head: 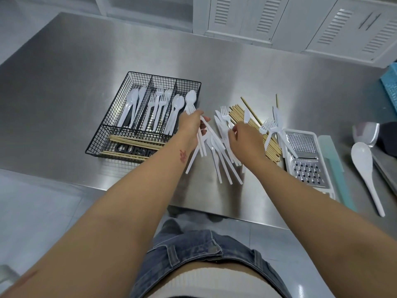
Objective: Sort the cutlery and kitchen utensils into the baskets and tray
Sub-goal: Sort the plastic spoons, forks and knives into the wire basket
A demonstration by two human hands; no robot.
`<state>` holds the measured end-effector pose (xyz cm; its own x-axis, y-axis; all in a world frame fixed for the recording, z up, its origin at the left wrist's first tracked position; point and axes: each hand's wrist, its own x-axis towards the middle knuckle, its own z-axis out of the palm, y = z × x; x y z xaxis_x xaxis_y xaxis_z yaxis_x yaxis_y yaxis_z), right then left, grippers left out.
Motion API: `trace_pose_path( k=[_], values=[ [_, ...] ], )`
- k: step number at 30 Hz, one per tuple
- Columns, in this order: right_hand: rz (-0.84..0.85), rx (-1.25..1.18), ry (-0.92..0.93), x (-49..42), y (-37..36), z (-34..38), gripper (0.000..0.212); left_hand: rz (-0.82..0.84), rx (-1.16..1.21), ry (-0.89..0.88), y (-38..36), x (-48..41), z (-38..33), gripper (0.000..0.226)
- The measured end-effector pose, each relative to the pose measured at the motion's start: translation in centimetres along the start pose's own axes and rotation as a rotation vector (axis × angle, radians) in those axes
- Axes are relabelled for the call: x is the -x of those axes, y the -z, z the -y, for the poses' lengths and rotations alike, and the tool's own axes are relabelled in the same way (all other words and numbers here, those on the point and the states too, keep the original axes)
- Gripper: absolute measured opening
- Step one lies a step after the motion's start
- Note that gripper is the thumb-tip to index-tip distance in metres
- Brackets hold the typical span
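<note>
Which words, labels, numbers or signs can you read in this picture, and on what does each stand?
"CUISIN": black letters on the front wall of the black wire cutlery tray; the end is hidden behind the left forearm.
Red mark on that forearm: too blurred to read.
Nothing else readable.

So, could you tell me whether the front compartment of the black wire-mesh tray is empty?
Not empty: the black wire-mesh tray holds pale wooden chopsticks lying flat along its front compartment.

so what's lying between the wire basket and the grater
Head view: a loose pile of white plastic cutlery and a bundle of wooden sticks, with the right hand over them and the left hand gripping several spoons.
</note>
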<state>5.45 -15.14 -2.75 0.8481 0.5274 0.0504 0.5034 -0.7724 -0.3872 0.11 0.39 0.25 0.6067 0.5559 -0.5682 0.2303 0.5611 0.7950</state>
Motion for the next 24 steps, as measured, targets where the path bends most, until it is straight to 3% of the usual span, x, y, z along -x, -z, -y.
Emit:
trace_pose_path(
  k=[2,5,12,18,24],
  values=[
    [0.109,0.245,-0.031,0.2,-0.4,-1.1,0.040,0.016,0.027,-0.023,0.2,0.1,-0.1,0.008],
    [0.158,0.356,0.007,0.4,-1.1,-1.8,0.046,0.037,0.081,-0.010,0.5,0.0,-0.4,0.011],
    [0.120,0.277,0.005,-0.3,-1.0,-1.7,0.023,0.022,0.018,0.027,1.0,-0.5,-0.4,0.020],
    [-0.044,0.121,-0.006,-0.9,-0.4,-1.7,0.016,0.042,0.010,0.024,0.6,-0.9,-0.5,0.019],
    [0.035,-0.073,-0.114,-1.6,-0.2,-1.4,0.017,0.070,-0.015,0.057,-0.5,-1.3,-0.4,0.018]
  ],
)
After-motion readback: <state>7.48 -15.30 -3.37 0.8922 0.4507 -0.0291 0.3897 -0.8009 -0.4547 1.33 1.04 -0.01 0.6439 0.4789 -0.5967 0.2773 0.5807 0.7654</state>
